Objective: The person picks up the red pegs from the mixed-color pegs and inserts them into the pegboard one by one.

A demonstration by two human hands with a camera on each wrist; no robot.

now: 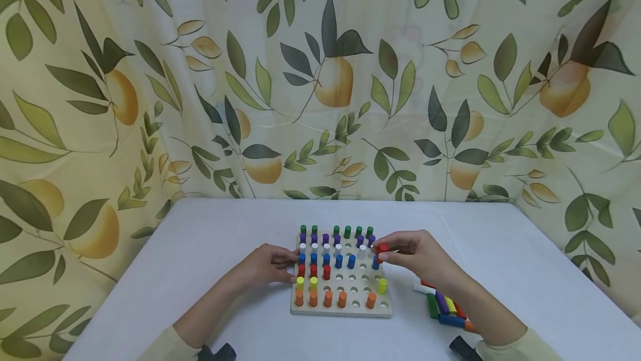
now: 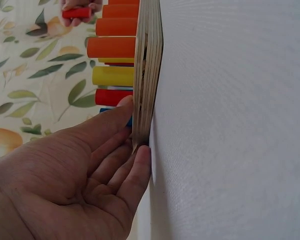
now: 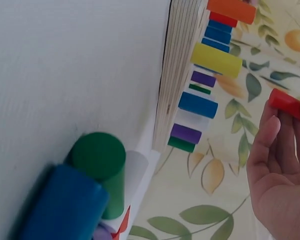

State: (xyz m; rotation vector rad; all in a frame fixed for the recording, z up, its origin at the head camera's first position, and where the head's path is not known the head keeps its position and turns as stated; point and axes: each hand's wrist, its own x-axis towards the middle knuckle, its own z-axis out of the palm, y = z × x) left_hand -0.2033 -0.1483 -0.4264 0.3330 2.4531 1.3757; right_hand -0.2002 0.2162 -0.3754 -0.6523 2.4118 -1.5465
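A pale wooden pegboard (image 1: 325,312) lies on the table, with coloured pegs upright in rows: green at the back, then purple, white, blue, red, yellow and orange at the front. Several holes hold no peg. My left hand (image 1: 265,266) grips the board's left edge; in the left wrist view its thumb (image 2: 122,107) touches the upper side and its fingers lie against the edge. Above the board's right side, my right hand (image 1: 425,254) pinches a red peg (image 1: 383,253) between thumb and fingers. That peg is clear of the board.
To the right of the board lies a pile of loose pegs, among them a blue peg (image 1: 452,321), a green peg (image 1: 432,306) and a white peg (image 1: 423,289). My right forearm passes over part of it. A leaf-and-fruit patterned curtain (image 1: 320,144) hangs behind the white table (image 1: 240,322).
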